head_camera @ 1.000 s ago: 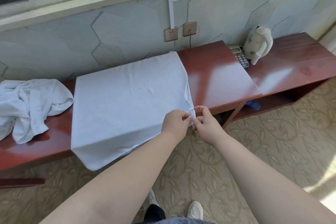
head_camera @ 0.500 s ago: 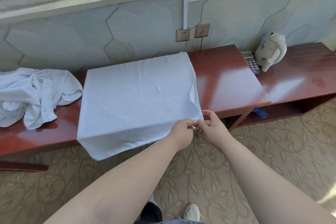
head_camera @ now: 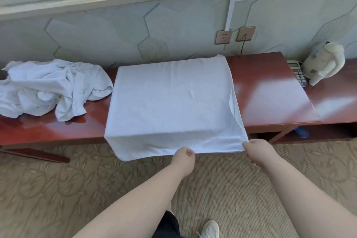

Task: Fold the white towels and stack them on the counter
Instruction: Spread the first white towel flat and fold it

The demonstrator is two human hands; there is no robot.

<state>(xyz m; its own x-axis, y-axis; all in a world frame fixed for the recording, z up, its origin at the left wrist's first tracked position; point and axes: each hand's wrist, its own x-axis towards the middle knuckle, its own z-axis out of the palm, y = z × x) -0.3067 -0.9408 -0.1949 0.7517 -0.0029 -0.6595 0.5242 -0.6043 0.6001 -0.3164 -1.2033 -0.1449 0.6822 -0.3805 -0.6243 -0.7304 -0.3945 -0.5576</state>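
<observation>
White towel [head_camera: 170,98] lies spread flat across the middle of the frame on the red-brown worktop [head_camera: 270,102], its near edge hanging over the front lip toward the patterned carpet [head_camera: 58,189]. The left hand [head_camera: 183,157], at lower centre, pinches that hanging edge partway along with curled fingers. The right hand [head_camera: 257,152], just right of it, grips the towel's lower right corner, and the hem is pulled straight between the two. At the left of the frame crumpled towels [head_camera: 48,91] sit in a heap on the same worktop, close beside the spread one. At the far right a pale stuffed toy [head_camera: 324,62] stands beside a keypad phone [head_camera: 298,75], and two wall sockets [head_camera: 224,37] show above.
</observation>
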